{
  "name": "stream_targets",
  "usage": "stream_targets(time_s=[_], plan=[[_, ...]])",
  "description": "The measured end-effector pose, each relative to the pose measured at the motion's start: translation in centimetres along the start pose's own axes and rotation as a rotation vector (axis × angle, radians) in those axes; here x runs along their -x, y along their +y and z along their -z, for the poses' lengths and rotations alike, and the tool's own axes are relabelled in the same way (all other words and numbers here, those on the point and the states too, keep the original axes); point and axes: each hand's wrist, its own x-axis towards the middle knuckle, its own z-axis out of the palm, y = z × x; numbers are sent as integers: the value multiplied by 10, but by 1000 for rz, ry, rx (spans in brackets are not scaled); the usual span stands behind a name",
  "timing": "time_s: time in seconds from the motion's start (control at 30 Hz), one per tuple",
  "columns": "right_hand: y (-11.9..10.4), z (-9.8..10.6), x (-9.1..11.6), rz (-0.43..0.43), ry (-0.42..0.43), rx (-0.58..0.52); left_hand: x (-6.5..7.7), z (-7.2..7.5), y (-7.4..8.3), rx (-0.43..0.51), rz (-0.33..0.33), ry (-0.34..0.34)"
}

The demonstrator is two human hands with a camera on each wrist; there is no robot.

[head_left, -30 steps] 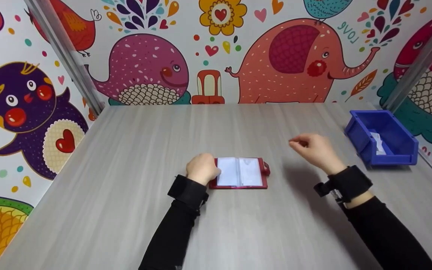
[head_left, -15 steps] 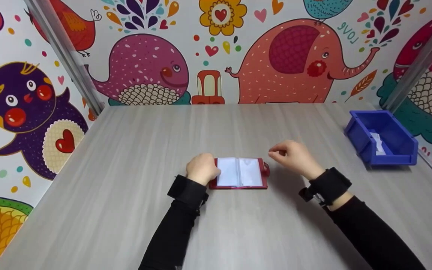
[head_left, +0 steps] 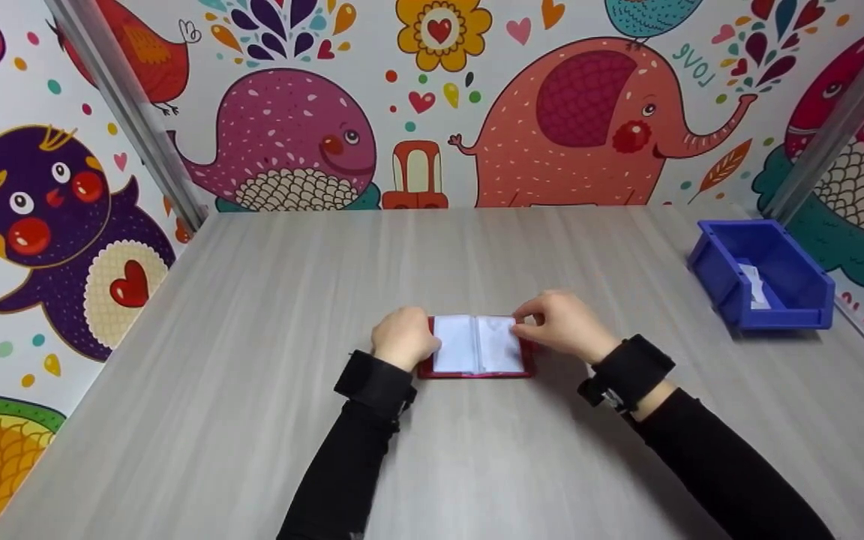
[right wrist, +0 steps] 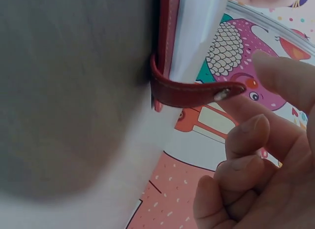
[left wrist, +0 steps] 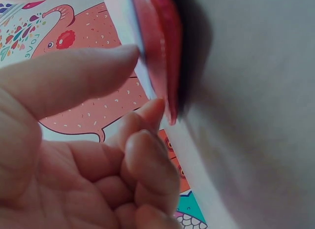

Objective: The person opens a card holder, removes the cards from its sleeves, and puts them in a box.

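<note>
A small red card holder [head_left: 456, 345] lies opened out on the table, its pale clear sleeves facing up. At its left edge, my left hand [head_left: 405, 337] pinches the cover; in the left wrist view the thumb [left wrist: 98, 74] presses the inner side and the other fingers bend in beside the edge. My right hand [head_left: 563, 324] is at the upper right corner, thumb and forefinger apart over the sleeve's edge. From the right wrist view, a red strap [right wrist: 187, 94] with a metal snap sticks up off the cover, and the forefinger [right wrist: 261, 118] reaches just behind its tip.
On the right of the table stands a blue bin [head_left: 762, 277] with white paper-like pieces [head_left: 754, 286] inside. A wall with cartoon animals [head_left: 432, 105] closes off the back, and metal posts [head_left: 132, 112] rise at the corners.
My right hand has come leftward and slightly down, from beside the card holder to its right edge, and its thumb and forefinger have parted. My left hand keeps its place.
</note>
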Motion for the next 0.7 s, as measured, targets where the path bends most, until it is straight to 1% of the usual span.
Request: stream_targets(time_s=[0.1,0.3,0.4,0.57,0.7], plan=[[0,-4,-3,-4,-8,29,0,0,0,6,-1,0],[0,-9,-6,-46,-36,78,0,0,-1,3,-3,7],[0,-11,-7,-53,-37,108,0,0,0,6,1,2],[3,-14,-7,-20,-14,165,0,1,0,8,9,-4],[3,-15,-6,-6,-13,185,0,1,0,9,15,-7]])
